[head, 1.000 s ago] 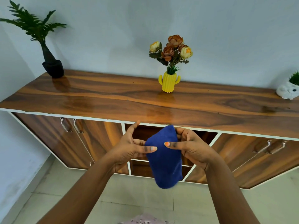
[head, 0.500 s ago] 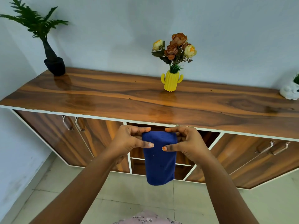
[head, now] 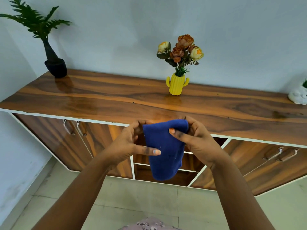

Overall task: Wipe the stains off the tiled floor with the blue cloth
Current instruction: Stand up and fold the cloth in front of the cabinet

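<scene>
A folded blue cloth (head: 164, 150) hangs in the air in front of me, at the height of the cabinet's front edge. My left hand (head: 127, 145) holds its left side, fingers behind the top edge and thumb against the front lower down. My right hand (head: 192, 138) pinches the top right corner, thumb on the front of the cloth. The pale tiled floor (head: 141, 198) lies below my arms. I see no clear stains on the tiles from here.
A long wooden cabinet (head: 99, 100) runs along the wall, with doors and an open shelf bay behind the cloth. On it stand a black potted plant (head: 55, 67), a yellow cactus vase (head: 177, 84) of flowers and a white pot (head: 299, 97) at the right edge.
Both hands have raised the cloth slightly. My left thumb has slid down the front of the cloth while the right hand keeps its pinch at the top.
</scene>
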